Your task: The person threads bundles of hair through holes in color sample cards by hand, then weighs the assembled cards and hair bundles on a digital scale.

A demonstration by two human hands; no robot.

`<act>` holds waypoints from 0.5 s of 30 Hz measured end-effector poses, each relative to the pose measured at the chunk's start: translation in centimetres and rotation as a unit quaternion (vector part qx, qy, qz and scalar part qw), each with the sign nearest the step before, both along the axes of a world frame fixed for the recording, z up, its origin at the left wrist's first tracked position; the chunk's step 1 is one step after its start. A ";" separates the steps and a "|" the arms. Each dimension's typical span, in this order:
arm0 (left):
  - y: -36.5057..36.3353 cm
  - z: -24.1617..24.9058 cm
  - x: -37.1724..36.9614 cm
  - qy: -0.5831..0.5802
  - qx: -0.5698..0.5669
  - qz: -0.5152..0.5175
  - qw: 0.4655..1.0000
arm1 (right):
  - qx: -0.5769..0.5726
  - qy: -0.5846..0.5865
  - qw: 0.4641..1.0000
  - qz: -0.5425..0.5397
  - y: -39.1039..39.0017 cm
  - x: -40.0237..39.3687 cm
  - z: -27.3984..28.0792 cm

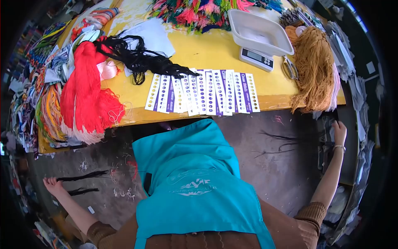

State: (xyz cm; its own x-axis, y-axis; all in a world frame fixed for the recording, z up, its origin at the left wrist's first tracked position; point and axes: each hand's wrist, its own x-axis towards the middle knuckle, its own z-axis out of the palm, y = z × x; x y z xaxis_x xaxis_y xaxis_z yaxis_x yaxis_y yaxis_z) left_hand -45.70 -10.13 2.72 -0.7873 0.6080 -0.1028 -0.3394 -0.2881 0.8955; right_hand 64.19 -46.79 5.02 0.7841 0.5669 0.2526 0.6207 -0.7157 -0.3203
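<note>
Both arms are stretched wide to the sides, below the level of the table. My left hand (54, 185), at the far left, is closed on a bundle of black thread (85, 176), whose loose end points toward my apron. Far to the right, my right hand (339, 132) is closed on another length of black thread (300, 137), its thin strands trailing inward over the floor. A larger tangle of black thread (141, 58) lies on the yellow table (199, 47). Beside its end, a row of white and purple cards (210, 92) with round holes lines the table's front edge.
Red thread (85, 83) hangs over the left edge, brown thread (314, 66) over the right. A kitchen scale (256, 59) carries a white tray (259, 33), with scissors (290, 68) beside it. Colourful thread (195, 12) is heaped at the back. Thread scraps (124, 193) litter the floor.
</note>
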 end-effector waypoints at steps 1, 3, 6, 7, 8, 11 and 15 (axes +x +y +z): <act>0.6 -0.8 -0.2 -0.048 0.057 -0.105 0.992 | -0.018 0.046 0.999 0.013 3.1 -2.8 2.0; 1.3 -1.1 2.9 -0.149 0.135 -0.261 0.944 | 0.011 0.095 0.992 0.080 7.4 -4.5 3.0; 1.6 -1.0 15.5 -0.269 0.240 -0.480 0.800 | 0.204 0.214 0.947 0.121 13.6 -7.3 4.7; 1.6 -1.0 19.4 -0.289 0.263 -0.498 0.774 | 0.260 0.271 0.913 0.162 15.4 -7.3 5.4; 1.4 -1.0 23.2 -0.309 0.287 -0.515 0.747 | 0.312 0.326 0.869 0.201 17.3 -7.4 6.1; 1.4 0.2 33.4 -0.319 0.302 -0.605 0.664 | 0.449 0.469 0.723 0.235 24.1 -10.5 7.0; 4.4 -2.2 39.8 -0.151 0.200 -0.704 0.664 | 0.338 0.438 0.766 0.326 31.2 -12.7 3.9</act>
